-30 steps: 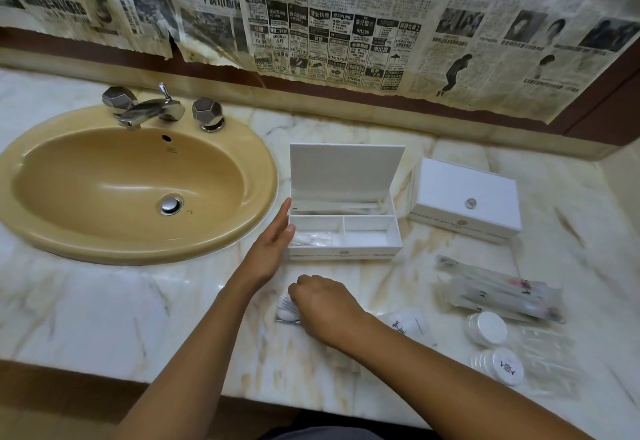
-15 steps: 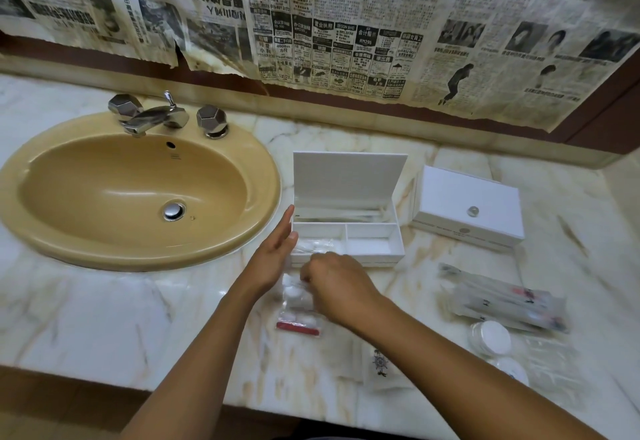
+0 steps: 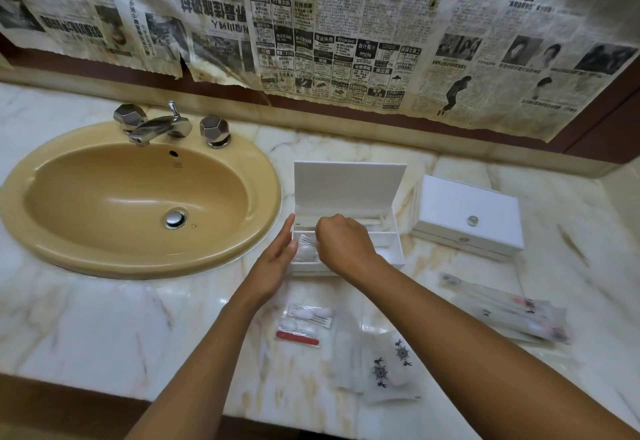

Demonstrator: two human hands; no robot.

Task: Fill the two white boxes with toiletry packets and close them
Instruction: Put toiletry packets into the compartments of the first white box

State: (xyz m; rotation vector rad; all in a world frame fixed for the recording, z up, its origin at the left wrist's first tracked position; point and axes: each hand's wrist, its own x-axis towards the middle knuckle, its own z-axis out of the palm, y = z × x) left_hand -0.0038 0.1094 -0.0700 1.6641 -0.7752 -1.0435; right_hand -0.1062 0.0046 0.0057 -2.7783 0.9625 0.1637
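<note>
Right hand puts a packet into the open box

The right hand [image 3: 341,243] fingers curl around a cotton packet [image 3: 306,249] over the front-left compartment of the open white box [image 3: 349,193]; the left hand [image 3: 277,261], fingers straight, touches its left wall. The closed white box [image 3: 467,214] sits at 3 o'clock on the desk [image 3: 104,328].
</note>
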